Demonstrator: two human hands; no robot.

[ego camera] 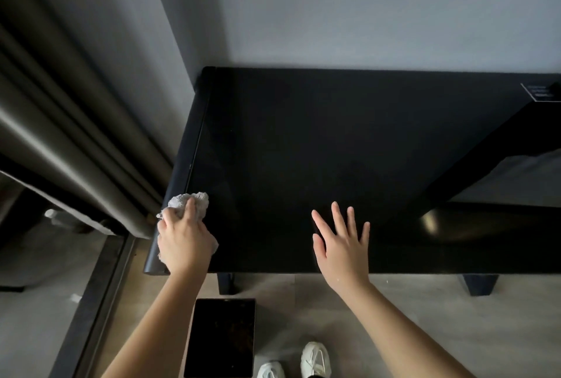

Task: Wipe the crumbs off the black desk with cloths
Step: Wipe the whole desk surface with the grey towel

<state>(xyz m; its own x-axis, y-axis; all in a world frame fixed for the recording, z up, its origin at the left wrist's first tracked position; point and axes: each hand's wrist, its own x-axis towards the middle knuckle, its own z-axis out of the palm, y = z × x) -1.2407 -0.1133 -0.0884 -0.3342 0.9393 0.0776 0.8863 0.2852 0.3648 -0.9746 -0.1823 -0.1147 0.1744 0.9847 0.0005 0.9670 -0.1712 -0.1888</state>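
Glossy black desk [334, 141]: your left hand [183, 244] grips the crumpled white cloth [194, 203] at the corner for wiping; your right hand [343, 244] is spread flat, probably bracing.

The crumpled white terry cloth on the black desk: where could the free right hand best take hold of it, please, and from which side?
Pinch the crumpled white terry cloth by its bunched far end, coming from the right: the left hand grips its near part, and only that end shows free.
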